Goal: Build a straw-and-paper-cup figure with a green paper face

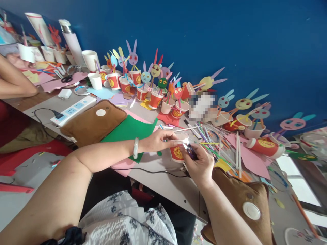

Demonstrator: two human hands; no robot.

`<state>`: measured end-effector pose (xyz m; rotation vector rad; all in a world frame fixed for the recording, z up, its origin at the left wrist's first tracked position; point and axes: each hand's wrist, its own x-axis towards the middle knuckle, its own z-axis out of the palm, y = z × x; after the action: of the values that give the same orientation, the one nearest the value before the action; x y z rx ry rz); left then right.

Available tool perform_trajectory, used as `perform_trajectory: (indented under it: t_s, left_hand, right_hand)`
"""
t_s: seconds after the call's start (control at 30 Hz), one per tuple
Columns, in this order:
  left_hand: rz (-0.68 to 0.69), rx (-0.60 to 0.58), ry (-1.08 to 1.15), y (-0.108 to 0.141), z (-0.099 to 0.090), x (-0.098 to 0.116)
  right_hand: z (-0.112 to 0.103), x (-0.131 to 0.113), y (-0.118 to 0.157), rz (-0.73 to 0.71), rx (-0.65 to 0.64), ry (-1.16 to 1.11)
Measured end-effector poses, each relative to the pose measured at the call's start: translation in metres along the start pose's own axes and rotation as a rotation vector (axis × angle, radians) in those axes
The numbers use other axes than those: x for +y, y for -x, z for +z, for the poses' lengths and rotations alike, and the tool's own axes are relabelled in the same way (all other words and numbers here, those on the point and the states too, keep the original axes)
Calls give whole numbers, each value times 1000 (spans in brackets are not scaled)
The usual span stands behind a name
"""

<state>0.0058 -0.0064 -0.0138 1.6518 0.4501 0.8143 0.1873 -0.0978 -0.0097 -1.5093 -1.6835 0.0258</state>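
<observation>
Left hand point(159, 139) pinching cup point(177, 153) rim, right hand point(203, 163) gripping dark tool point(190, 151) (scissors, likely); slip could nick my fingertips.

The left hand point(161, 139) reached in from the left with its arm stretched across the front and its fingertips pinched together, while the right hand point(200, 160) sat just beside it with fingers curled closed and its forearm slanting down and away to the right.

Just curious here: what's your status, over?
Left hand at red paper cup with yellow print. Right hand gripping small dark tool. White sticks nearby.
</observation>
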Motion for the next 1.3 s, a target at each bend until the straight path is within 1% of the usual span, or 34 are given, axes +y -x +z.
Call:
perform_trajectory:
  t_s: [0.17,0.27,0.47,0.6,0.7,0.8,0.9,1.0,1.03,1.1,1.2,1.23,1.27,1.3]
  left_hand:
    - [43,20,-81,4,5,0]
    - [61,27,-106,6,7,0]
    - [58,15,-146,10,9,-2]
    - [55,13,-174,11,10,-1]
    - [78,17,-158,11,11,-1]
    - [108,39,-166,10,12,-1]
    - [114,67,-224,8,8,2]
    - [81,145,-252,5,1,6]
    - [67,187,-239,3,-2,7]
    - [49,264,-185,0,-6,8]
    - [25,297,-54,-4,-9,6]
    - [11,290,-3,-5,-9,5]
    - [-4,280,46,-6,-9,4]
    - [-16,273,91,-6,-9,4]
  right_hand:
    - [2,2,6,36,29,60]
    - [2,3,7,12,33,78]
    - [3,6,9,-77,1,94]
    - [4,9,11,-70,-26,111]
    - [7,12,13,-42,-42,95]
    - [9,13,14,-18,-61,64]
    - [8,11,14,5,-87,40]
    - [3,8,13,1,-69,26]
    - [1,7,12,-21,-57,26]
    - [-2,7,13,-112,-50,24]
    - [-3,10,15,-282,-54,4]
    - [-2,11,16,-298,-33,3]
    - [0,11,17,-279,3,6]
    - [2,12,17,-227,48,7]
